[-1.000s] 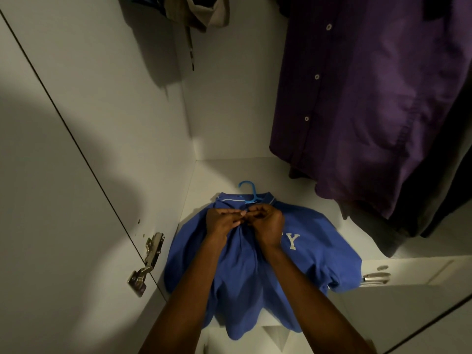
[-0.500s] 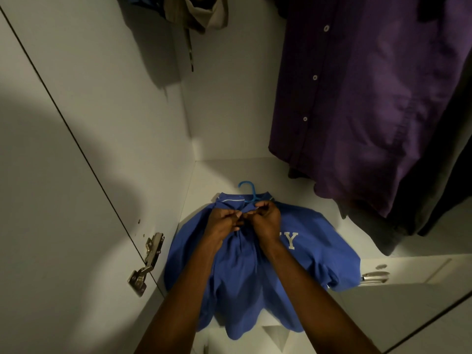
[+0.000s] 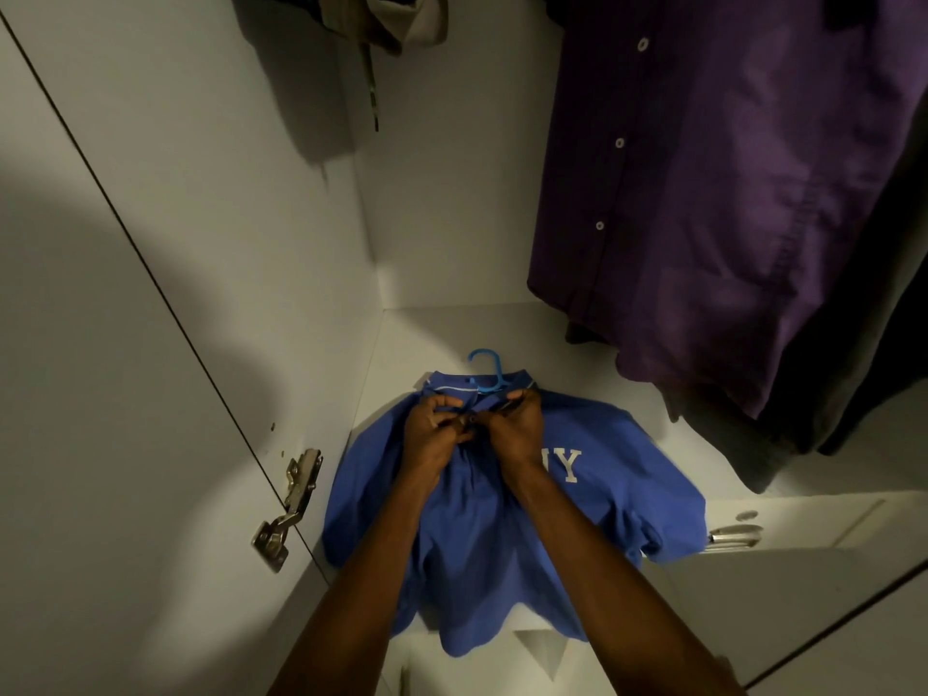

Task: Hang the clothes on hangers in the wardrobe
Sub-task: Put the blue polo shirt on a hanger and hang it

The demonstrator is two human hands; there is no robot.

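Observation:
A blue polo shirt (image 3: 617, 499) with a white letter Y on its chest lies spread on the white wardrobe shelf (image 3: 437, 334). A light blue plastic hanger (image 3: 489, 366) is inside it, its hook sticking out past the collar. My left hand (image 3: 432, 437) and my right hand (image 3: 514, 429) meet just below the collar, both pinching the shirt's placket around a small dark button. My forearms cover the middle of the shirt.
A purple button-up shirt (image 3: 743, 183) hangs at the upper right with darker clothes (image 3: 863, 394) behind it. A beige garment (image 3: 396, 17) hangs at the top. A metal hinge (image 3: 288, 509) sits on the left door panel, another (image 3: 733, 537) at the right.
Both hands have shifted slightly up toward the collar, still pinching the placket. The shirt and hanger stay where they were.

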